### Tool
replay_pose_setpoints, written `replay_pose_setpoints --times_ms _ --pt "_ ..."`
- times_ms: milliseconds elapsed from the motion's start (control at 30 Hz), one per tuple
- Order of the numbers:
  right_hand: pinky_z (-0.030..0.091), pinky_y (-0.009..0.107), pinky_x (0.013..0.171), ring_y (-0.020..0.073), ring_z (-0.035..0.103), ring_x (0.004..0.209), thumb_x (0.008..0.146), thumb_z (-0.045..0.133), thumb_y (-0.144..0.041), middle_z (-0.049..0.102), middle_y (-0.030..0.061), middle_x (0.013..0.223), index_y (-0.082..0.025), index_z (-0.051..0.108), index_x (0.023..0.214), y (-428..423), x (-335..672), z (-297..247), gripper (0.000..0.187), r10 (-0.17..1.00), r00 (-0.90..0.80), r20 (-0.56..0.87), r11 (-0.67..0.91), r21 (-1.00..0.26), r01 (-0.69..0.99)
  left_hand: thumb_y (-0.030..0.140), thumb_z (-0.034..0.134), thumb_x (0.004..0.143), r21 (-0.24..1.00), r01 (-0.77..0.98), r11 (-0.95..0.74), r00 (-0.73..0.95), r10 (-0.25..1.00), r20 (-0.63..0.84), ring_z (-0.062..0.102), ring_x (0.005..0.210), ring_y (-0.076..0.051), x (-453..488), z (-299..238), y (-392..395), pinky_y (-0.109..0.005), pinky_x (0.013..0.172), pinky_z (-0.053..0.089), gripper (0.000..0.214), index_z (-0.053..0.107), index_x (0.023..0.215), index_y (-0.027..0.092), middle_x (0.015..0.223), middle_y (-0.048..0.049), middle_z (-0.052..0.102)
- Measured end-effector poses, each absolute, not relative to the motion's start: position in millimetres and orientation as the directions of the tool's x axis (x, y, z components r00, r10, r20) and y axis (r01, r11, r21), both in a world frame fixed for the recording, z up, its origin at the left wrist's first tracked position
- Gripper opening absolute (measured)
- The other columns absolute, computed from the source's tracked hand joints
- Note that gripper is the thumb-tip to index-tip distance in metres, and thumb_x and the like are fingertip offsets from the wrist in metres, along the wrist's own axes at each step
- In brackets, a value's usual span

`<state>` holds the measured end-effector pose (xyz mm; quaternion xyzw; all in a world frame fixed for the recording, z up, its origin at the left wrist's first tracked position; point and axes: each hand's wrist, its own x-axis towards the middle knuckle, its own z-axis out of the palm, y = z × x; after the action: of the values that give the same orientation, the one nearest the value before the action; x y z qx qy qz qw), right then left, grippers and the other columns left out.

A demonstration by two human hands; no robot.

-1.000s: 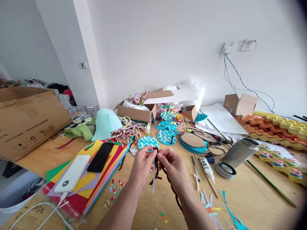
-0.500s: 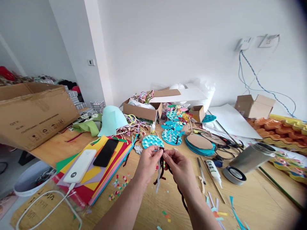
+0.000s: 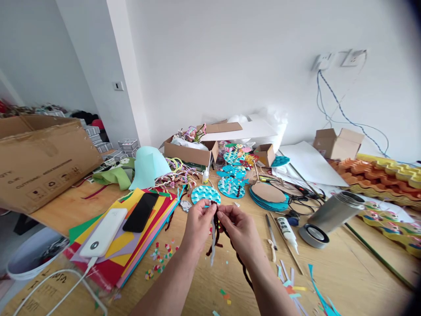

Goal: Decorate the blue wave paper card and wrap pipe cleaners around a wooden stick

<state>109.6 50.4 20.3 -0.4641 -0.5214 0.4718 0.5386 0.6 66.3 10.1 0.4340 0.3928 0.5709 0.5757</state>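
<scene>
My left hand (image 3: 197, 226) and my right hand (image 3: 239, 230) meet above the wooden table (image 3: 329, 281), fingers pinched together on a bundle of dark brown pipe cleaners (image 3: 226, 239). A pale grey strand (image 3: 213, 241) hangs down from my left fingers. One dark strand trails back under my right forearm. Just beyond my hands lies a blue disc with a wave pattern (image 3: 205, 194).
A stack of coloured paper (image 3: 131, 239) carries a black phone (image 3: 140, 212) and a white power bank (image 3: 103, 232). A glue bottle (image 3: 287, 228), tape roll (image 3: 313, 235), metal flask (image 3: 335, 210), paper scraps and cardboard boxes (image 3: 39, 158) surround the work area.
My hands stay pinched on the pipe cleaners in nearly the same pose. The view has swung slightly, first right and then back left.
</scene>
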Motion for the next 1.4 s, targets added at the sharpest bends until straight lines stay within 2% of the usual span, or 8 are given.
replay_pose_setpoints --times_ms 133,300,667,833,1000,1100,1200,1400 --pt "0.045 0.026 0.051 0.0140 0.054 0.057 0.062 0.073 -0.053 0.064 0.0037 0.072 -0.016 0.064 0.080 50.7 108.9 21.6 0.042 0.996 0.016 0.092 0.093 -0.993 -0.077 0.038 0.066 0.074 0.941 -0.333 -0.053 -0.014 0.999 0.051 0.057 0.059 -0.013 0.0 10.0 68.2 -0.021 0.055 0.043 0.023 0.061 0.078 0.016 0.067 -0.0014 0.063" --pt "0.044 0.025 0.049 0.0126 0.052 0.053 0.062 0.074 -0.051 0.061 0.0011 0.064 -0.016 0.064 0.077 51.4 107.9 22.7 0.040 0.997 0.026 0.078 0.080 -0.991 -0.111 0.037 0.065 0.074 0.943 -0.332 -0.027 0.011 0.999 0.033 0.054 0.054 -0.012 0.6 11.2 67.8 -0.021 0.053 0.042 0.022 0.060 0.078 0.016 0.064 -0.0010 0.063" --pt "0.041 0.027 0.048 0.0138 0.050 0.052 0.063 0.072 -0.053 0.060 0.0018 0.063 -0.018 0.063 0.074 51.9 110.8 19.9 0.038 0.993 0.021 0.113 0.113 -0.993 -0.017 0.035 0.067 0.070 0.940 -0.340 -0.007 0.043 0.999 0.023 0.057 0.061 -0.015 2.3 14.1 67.2 -0.022 0.055 0.044 0.020 0.064 0.071 0.015 0.066 -0.0025 0.063" --pt "0.042 0.026 0.051 0.0136 0.052 0.054 0.062 0.074 -0.052 0.061 0.0017 0.065 -0.018 0.062 0.075 53.2 108.9 18.9 0.038 0.995 -0.002 0.096 0.096 -0.992 -0.077 0.035 0.068 0.070 0.928 -0.372 -0.005 0.017 1.000 0.013 0.056 0.053 -0.014 1.2 14.1 68.1 -0.023 0.049 0.043 0.020 0.063 0.074 0.015 0.063 -0.0012 0.063" --pt "0.041 0.025 0.056 0.0138 0.052 0.060 0.070 0.068 -0.052 0.061 0.0005 0.065 -0.017 0.062 0.073 55.0 110.3 13.5 0.036 0.991 -0.097 0.097 0.093 -0.995 -0.043 0.032 0.069 0.070 0.865 -0.501 -0.025 -0.019 1.000 0.018 0.066 0.074 -0.019 -1.6 14.6 72.6 -0.027 0.068 0.048 0.020 0.062 0.076 0.015 0.073 -0.0065 0.070" --pt "0.042 0.026 0.061 0.0136 0.053 0.060 0.079 0.058 -0.054 0.061 0.0006 0.064 -0.016 0.064 0.070 53.3 109.5 9.5 0.039 0.964 -0.264 0.019 0.000 -0.997 -0.071 0.033 0.070 0.070 0.848 -0.529 -0.006 -0.032 0.999 -0.013 0.067 0.071 -0.020 -6.3 13.0 76.0 -0.028 0.066 0.048 0.021 0.061 0.080 0.016 0.075 -0.0068 0.072" --pt "0.043 0.027 0.064 0.0140 0.057 0.060 0.080 0.058 -0.054 0.064 0.0019 0.065 -0.016 0.066 0.075 50.7 106.1 9.2 0.039 0.910 -0.413 -0.046 -0.148 -0.965 -0.218 0.034 0.069 0.072 0.854 -0.520 0.004 -0.059 0.997 -0.040 0.068 0.068 -0.019 -11.6 12.5 78.0 -0.027 0.064 0.049 0.021 0.060 0.080 0.017 0.077 -0.0067 0.072" --pt "0.045 0.027 0.061 0.0124 0.058 0.052 0.075 0.066 -0.048 0.063 0.0009 0.059 -0.014 0.067 0.081 49.4 99.9 10.3 0.035 0.847 -0.520 -0.109 -0.339 -0.865 -0.370 0.031 0.067 0.073 0.852 -0.522 -0.040 -0.097 0.995 -0.013 0.069 0.084 -0.022 -17.8 18.2 78.5 -0.028 0.070 0.051 0.018 0.058 0.079 0.017 0.082 -0.0075 0.072"
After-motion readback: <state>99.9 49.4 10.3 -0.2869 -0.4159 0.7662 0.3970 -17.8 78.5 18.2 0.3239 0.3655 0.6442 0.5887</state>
